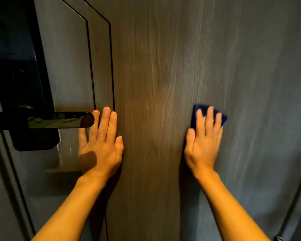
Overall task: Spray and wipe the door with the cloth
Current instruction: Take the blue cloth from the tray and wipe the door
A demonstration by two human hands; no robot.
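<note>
Under the spread fingers (209, 117) of the right hand (204, 145), a dark blue cloth (222, 117) is lying flat against the door (155, 66), its corners poking out above the fingertips and to their right; a pale patch of it is showing between the middle fingers. That hand is pressing the cloth to the wood-grain panel with the palm flat and the thumb held out to its left, and its outline is slightly blurred. Well apart, across a bare strip of brown panel, the left hand (101, 143) is resting flat on the door with nothing in it, its fingers (104, 124) lying close together and pointing upward, the thumb set a little out to the right. Two thin black grooves (111, 66) in the door are running down to just above those fingertips. Just beside the left index finger, a glossy black lever handle (59, 120) is reaching in from the left, its rounded end nearly touching that finger, and it is mounted on a black lock plate (24, 101) farther left. Both forearms are coming up bare from the bottom edge.
</note>
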